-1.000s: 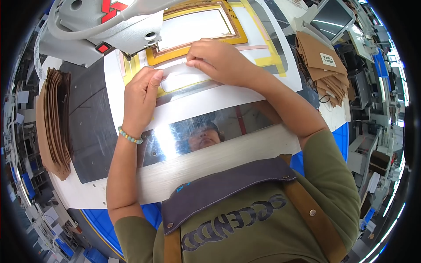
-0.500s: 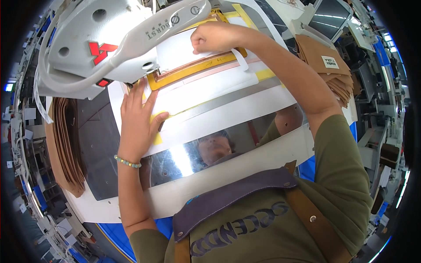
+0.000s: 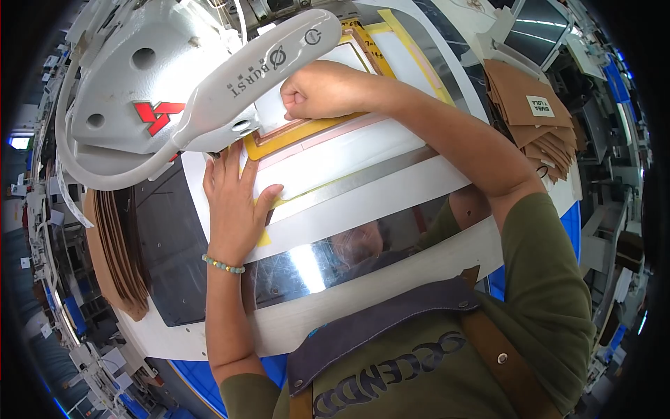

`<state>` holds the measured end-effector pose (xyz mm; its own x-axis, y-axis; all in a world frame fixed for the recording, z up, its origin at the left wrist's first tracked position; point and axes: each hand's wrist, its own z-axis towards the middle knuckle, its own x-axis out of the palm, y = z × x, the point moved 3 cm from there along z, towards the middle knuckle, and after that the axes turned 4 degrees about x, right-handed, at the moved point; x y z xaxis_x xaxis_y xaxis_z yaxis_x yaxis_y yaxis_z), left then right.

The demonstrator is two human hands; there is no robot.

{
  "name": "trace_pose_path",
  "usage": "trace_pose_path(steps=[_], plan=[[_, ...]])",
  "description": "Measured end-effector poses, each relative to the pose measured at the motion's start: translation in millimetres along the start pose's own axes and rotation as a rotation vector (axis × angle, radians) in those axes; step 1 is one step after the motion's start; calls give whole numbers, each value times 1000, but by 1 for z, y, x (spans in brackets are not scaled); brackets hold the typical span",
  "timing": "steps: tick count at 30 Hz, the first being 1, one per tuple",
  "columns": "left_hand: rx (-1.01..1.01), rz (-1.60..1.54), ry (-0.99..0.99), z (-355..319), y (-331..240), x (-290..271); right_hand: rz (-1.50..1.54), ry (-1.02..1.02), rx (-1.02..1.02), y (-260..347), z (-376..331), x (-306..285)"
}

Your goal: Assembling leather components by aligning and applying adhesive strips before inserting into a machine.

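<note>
Both my hands on the yellow-edged template under the machine head.

My left hand (image 3: 234, 209) lies flat and open, fingers spread, pressing the white sheet (image 3: 335, 157) at the template's (image 3: 293, 140) near-left corner. My right hand (image 3: 317, 91) is curled into a loose fist on the template's yellow frame, just beside the white sewing machine head (image 3: 146, 105) (whether it pinches anything I cannot tell). The template rests on the shiny metal table (image 3: 328, 258). Brown cut pieces (image 3: 534, 112) are stacked well apart at my right, with another stack (image 3: 115, 251) at my left.
</note>
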<state>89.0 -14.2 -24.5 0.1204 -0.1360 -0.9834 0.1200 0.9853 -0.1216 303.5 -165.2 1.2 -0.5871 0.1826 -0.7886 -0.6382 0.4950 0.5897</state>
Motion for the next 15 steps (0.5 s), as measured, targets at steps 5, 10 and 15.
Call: trace_pose_path(steps=[5,10,15], plan=[[-5,21,4,1,-1,1,117,24,-179,-14,4,-6],[7,37,-3,2,0,5,202,-10,-123,-54,-13,-64],[-1,21,-27,-3,4,8,-119,-55,-49,-64,-31,-67]])
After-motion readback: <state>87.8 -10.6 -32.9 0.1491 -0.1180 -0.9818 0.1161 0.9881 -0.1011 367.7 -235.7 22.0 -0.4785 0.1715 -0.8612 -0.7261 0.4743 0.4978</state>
